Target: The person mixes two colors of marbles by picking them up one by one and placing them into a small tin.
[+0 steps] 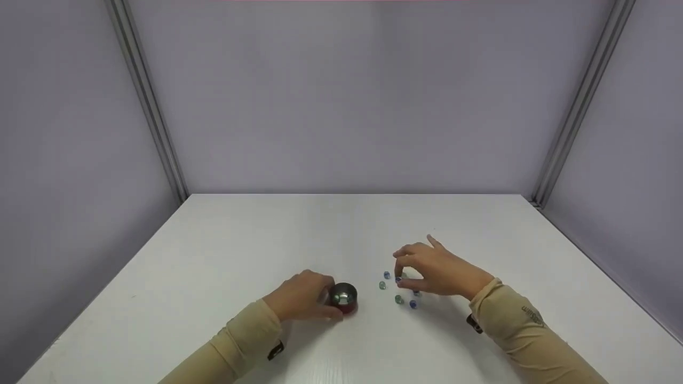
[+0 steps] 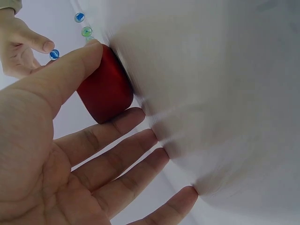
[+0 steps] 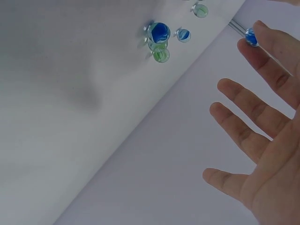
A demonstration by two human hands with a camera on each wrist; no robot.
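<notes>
A small red cup [image 1: 344,300] with a shiny metal inside stands on the white table [image 1: 256,240]. My left hand [image 1: 305,296] holds it, thumb and forefinger against its red wall [image 2: 105,89]. To its right, my right hand [image 1: 427,269] hovers just above the table and pinches a blue marble [image 1: 398,279] between thumb and forefinger; the right wrist view shows that marble [image 3: 251,36] at the fingertips, the other fingers spread. Several loose blue and green marbles [image 1: 399,299] lie on the table under and beside this hand. What the cup holds I cannot tell.
Grey booth walls with metal corner posts [image 1: 152,114] close the table at the back and both sides. A blue marble [image 3: 160,32] and a green one [image 3: 161,55] lie close together on the table.
</notes>
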